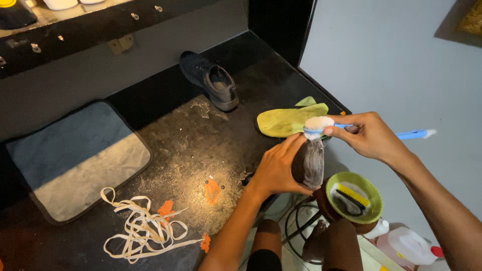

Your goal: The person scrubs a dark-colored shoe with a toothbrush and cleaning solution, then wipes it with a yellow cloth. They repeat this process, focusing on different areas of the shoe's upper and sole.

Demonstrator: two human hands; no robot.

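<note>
scrubbing is, as we judge it, the step in hand: our left hand wraps its fingers around a dark grey shoe held upright above the black worktop, while our right hand pinches a blue-handled brush with foamy white bristles against the shoe's top end. next, we reckon, comes firm short strokes with the shoe gripped steady, and a dip into the green bowl holding a yellow brush just below. a second dark shoe, a yellow-green cloth, a grey mat and loose white laces lie around.
</note>
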